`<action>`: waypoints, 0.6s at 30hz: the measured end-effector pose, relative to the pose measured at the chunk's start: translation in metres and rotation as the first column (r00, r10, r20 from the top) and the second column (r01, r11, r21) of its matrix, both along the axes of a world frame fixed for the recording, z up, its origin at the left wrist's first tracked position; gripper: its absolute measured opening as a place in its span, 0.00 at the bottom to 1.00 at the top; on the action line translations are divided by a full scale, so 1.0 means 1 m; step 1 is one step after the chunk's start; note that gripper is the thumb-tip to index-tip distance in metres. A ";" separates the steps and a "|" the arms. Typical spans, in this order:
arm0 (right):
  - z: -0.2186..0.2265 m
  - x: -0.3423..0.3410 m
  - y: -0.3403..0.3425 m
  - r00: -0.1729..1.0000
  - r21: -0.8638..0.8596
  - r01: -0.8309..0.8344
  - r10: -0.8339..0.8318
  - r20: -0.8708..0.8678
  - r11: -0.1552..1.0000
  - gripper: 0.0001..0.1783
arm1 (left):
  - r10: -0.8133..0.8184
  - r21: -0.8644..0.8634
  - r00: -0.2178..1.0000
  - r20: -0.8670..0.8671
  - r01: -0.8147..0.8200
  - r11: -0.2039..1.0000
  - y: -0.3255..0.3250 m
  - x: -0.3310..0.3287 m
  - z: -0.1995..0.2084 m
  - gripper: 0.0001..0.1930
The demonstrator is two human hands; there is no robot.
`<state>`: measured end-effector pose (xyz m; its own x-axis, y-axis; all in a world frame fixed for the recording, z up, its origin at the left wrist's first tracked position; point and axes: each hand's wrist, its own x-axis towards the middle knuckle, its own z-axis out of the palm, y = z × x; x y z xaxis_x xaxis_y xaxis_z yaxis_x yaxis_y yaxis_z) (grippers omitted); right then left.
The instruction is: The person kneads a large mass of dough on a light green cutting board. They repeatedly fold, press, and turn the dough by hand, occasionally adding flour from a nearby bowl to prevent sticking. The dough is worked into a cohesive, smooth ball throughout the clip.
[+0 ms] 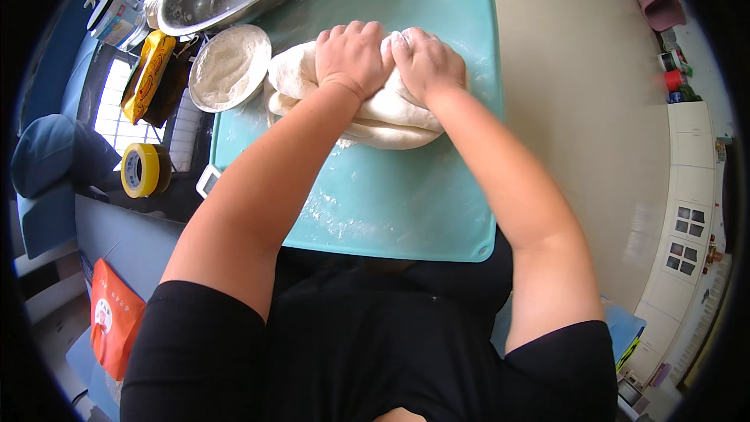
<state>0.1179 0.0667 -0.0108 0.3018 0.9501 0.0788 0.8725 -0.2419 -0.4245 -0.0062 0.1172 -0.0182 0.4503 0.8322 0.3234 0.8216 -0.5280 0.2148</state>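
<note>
- Head view: your left hand (pixel 353 59) and right hand (pixel 428 66) curl their fingers over the dough (pixel 392 109), grasping it on the mat (pixel 383 215).
- At 3 o'clock the mat's edge runs just beside the dough; toward 6, flour-dusted mat gives you room.
- From the dough, a small bowl (pixel 267 53) holds flour (pixel 226 72) at 9 o'clock; a steel bowl (pixel 186 1), white-smeared inside, sits at 10.

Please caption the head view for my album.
Left grip and right grip on creased white dough, atop a flour-dusted teal board.
</note>
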 end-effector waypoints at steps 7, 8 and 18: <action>0.015 0.003 0.000 0.975 -0.206 0.025 -0.069 -0.210 0.978 0.38 | -0.098 -0.228 0.893 0.440 0.216 0.949 0.013 -0.015 0.004 0.18; 0.013 0.011 -0.006 0.965 -0.211 -0.037 -0.020 -0.262 0.977 0.42 | -0.077 -0.226 0.726 0.684 0.311 0.923 -0.003 -0.026 0.008 0.18; -0.003 -0.060 -0.093 0.845 -0.314 0.179 -0.309 -0.436 0.932 0.47 | 0.609 -0.666 0.423 0.671 -0.018 0.746 -0.134 -0.102 -0.042 0.27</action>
<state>0.0579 -0.0264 -0.0142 0.4649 0.8072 -0.3637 0.4806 -0.5751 -0.6621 -0.1077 -0.0168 -0.0605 -0.1175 0.9822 -0.1465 0.1627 0.1646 0.9729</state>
